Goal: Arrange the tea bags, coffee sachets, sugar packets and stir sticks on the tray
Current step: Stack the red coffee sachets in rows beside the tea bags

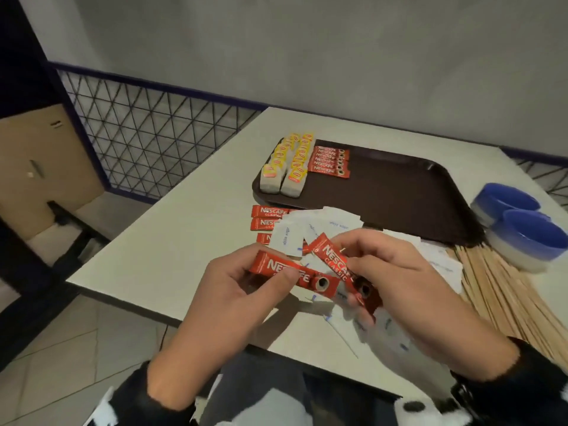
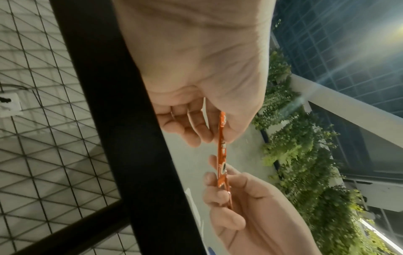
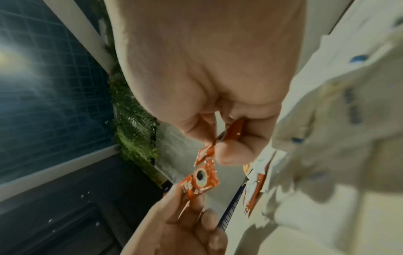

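While both hands hang over the near edge of the table (image 1: 172,192), each one pinches 1 red coffee sachet. The left hand (image 1: 233,290) holds its left sachet (image 1: 295,273) flat between thumb and fingers. The right hand (image 1: 396,272) holds the right sachet (image 1: 344,267) tilted, and its low end crosses over the end of the other one.

The brown tray (image 1: 396,192) is the main thing here. On the tray's far left corner sit 2 rows of yellow tea bags (image 1: 287,162), and just beside them is a neat row of red coffee sachets (image 1: 330,161). The rest of the tray is bare. Just in front of the tray lie loose red sachets (image 1: 267,218) under a heap of white sugar packets (image 1: 310,229). To the right of that heap, in front of the tray's near right corner, lie many wooden stir sticks (image 1: 504,290). Right of the tray stand 2 blue bowls (image 1: 519,222).

I think the 2 held sachets go next to the red row on the tray. They are thin and slick, so 1 could slip from a light pinch and fall off the table edge, since the hands are right above it. Because the 2 ends cross, they could also catch on each other and land crooked. A careless push could knock the neat row or the tea bags out of line.
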The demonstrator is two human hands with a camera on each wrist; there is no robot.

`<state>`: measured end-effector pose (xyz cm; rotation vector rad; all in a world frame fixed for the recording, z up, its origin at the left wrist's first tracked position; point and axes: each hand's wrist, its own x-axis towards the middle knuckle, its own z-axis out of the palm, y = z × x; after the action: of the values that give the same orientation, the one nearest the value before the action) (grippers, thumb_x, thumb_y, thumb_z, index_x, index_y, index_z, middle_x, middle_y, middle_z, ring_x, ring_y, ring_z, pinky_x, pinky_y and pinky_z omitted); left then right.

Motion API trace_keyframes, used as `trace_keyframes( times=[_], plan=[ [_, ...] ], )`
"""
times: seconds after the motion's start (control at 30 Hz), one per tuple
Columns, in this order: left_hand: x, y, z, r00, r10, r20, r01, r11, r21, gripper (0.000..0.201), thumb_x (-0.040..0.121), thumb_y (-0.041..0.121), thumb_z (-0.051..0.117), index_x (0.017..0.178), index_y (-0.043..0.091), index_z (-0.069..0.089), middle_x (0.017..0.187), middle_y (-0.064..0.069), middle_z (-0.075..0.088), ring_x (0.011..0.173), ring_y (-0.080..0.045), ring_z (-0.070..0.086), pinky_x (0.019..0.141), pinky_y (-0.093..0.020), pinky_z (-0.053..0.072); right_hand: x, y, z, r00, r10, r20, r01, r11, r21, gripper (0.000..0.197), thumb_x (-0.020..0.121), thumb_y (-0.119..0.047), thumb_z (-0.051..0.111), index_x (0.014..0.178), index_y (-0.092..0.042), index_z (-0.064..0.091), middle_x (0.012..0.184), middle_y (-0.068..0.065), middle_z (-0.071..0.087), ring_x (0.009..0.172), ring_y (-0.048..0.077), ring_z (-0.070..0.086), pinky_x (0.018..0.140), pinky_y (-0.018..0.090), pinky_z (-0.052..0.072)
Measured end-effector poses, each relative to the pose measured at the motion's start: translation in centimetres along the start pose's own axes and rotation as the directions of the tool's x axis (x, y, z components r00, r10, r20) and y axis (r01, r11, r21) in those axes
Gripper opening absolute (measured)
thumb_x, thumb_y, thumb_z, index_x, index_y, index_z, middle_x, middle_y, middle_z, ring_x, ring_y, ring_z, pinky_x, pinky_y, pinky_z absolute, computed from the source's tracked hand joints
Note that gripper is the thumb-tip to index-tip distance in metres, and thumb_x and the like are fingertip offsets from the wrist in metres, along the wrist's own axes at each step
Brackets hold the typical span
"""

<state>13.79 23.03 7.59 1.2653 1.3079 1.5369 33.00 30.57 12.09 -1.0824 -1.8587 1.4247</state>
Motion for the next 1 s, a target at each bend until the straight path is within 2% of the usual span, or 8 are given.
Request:
trace_keyframes(
  times=[0.13,0.27,0.37,0.57,0.63,0.73,0.87,1.0],
  plan=[
    [0.7,-0.3,1.3,0.995,0.01,0.104,-0.006,0.999,-0.041,0.013,0.077,0.022,0.083,0.085,0.012,0.08,0.089,-0.002,0.079,0.082,-0.012,0.074,0.069,-0.023,0.057,-1.5,1.7,0.6,0.993,-0.039,-0.113,0.049,0.995,0.085,0.038,0.101,-0.005,0.048,0.102,-0.031,0.076,0.092,0.0,0.076,0.061,0.028,0.061,0.054,0.042,0.047],
    [1.4,-0.7,2.1,0.986,-0.043,0.163,0.053,0.997,-0.058,0.012,0.078,0.014,0.083,0.088,0.009,0.078,0.087,-0.013,0.077,0.08,-0.024,0.072,0.076,-0.049,0.061,-2.6,3.6,1.3,0.976,-0.003,-0.216,0.052,0.974,0.222,0.034,0.096,0.001,0.059,0.1,-0.028,0.077,0.092,0.01,0.069,0.066,0.026,0.062,0.045,0.032,0.045],
    [1.2,-0.7,2.7,0.981,-0.081,0.177,0.08,0.997,0.012,0.012,0.079,0.012,0.083,0.091,0.011,0.08,0.082,-0.001,0.077,0.078,-0.013,0.071,0.077,-0.038,0.058,-3.5,4.3,1.4,0.965,0.007,-0.262,0.055,0.972,0.227,0.031,0.094,-0.002,0.065,0.098,-0.03,0.077,0.088,0.004,0.069,0.061,0.019,0.062,0.046,0.032,0.05],
    [1.2,-1.1,2.9,0.984,-0.152,0.091,0.156,0.987,-0.044,0.036,0.063,0.007,0.093,0.083,0.021,0.066,0.089,-0.013,0.077,0.083,-0.03,0.076,0.077,-0.041,0.063,-4.2,4.8,1.5,0.966,-0.085,-0.244,0.14,0.967,0.215,0.026,0.087,-0.006,0.074,0.099,-0.029,0.076,0.09,-0.005,0.073,0.074,0.01,0.069,0.061,0.027,0.06],
    [1.2,-1.1,2.8,0.978,-0.17,0.121,0.181,0.98,-0.083,0.045,0.065,0.003,0.091,0.094,0.022,0.062,0.092,-0.017,0.076,0.086,-0.034,0.076,0.078,-0.047,0.063,-4.0,5.5,1.7,0.961,-0.085,-0.263,0.144,0.966,0.216,0.032,0.085,-0.002,0.076,0.097,-0.032,0.076,0.091,-0.005,0.072,0.08,0.009,0.069,0.064,0.027,0.06],
    [1.3,-1.1,2.7,0.97,-0.181,0.163,0.196,0.977,-0.082,0.058,0.068,0.0,0.084,0.116,0.02,0.06,0.099,-0.011,0.078,0.091,-0.027,0.077,0.072,-0.035,0.062,-3.9,6.2,1.9,0.952,-0.093,-0.29,0.163,0.96,0.227,0.036,0.085,-0.002,0.076,0.098,-0.036,0.075,0.093,-0.004,0.072,0.087,0.015,0.07,0.073,0.037,0.063],
    [1.2,-0.5,2.9,0.976,-0.14,0.164,0.152,0.986,-0.062,0.032,0.074,0.011,0.077,0.105,0.008,0.073,0.087,-0.008,0.077,0.073,-0.02,0.075,0.064,-0.026,0.06,-3.9,6.2,1.7,0.936,-0.121,-0.329,0.215,0.94,0.265,0.037,0.082,0.004,0.076,0.095,-0.031,0.077,0.092,-0.001,0.074,0.09,0.017,0.072,0.075,0.034,0.063],
    [1.2,-0.7,3.0,0.971,-0.155,0.181,0.171,0.982,-0.081,0.017,0.081,0.013,0.074,0.092,0.001,0.075,0.08,-0.021,0.075,0.065,-0.028,0.07,0.07,-0.043,0.062,-3.9,6.3,1.5,0.927,-0.124,-0.355,0.236,0.926,0.294,0.032,0.08,0.006,0.075,0.095,-0.022,0.077,0.093,0.003,0.075,0.089,0.017,0.074,0.074,0.026,0.061]
  ],
)
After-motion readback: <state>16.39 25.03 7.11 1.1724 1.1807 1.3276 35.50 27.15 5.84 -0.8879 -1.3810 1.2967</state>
